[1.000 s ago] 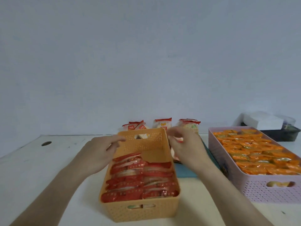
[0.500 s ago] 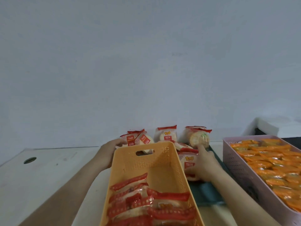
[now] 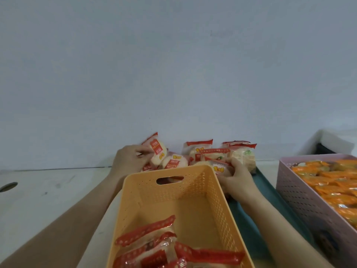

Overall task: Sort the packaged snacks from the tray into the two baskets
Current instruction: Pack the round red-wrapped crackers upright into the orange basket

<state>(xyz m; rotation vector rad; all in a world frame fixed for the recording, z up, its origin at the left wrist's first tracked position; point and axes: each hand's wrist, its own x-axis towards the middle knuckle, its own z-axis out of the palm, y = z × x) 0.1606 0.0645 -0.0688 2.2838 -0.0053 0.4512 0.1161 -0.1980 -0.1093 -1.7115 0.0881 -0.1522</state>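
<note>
My left grip (image 3: 129,161) pinches a red-and-white snack packet (image 3: 157,151) between thumb and fingertips. The packet stands nearly upright above the far end of the desk (image 3: 48,190), long axis top to bottom, red sealed edge uppermost and tipped a little left. My right grip (image 3: 237,182) curls round a second packet (image 3: 220,168) just past the far right corner of the orange basket (image 3: 173,200). The basket rim and my fingers hide most of that packet, so I cannot tell which way it lies.

Between my two grips, more packets of the same kind lie heaped (image 3: 208,153) on the dark green tray (image 3: 266,190), some standing with red edges up. The tray runs behind and to the right of the orange basket.

The orange basket holds red-and-white packets (image 3: 164,244) at its near end, lying crosswise and cut off by the frame's lower edge. The pink basket (image 3: 301,196) on the right, beside the tray, is filled with orange packets (image 3: 332,182) and is cut off at the right edge.
</note>
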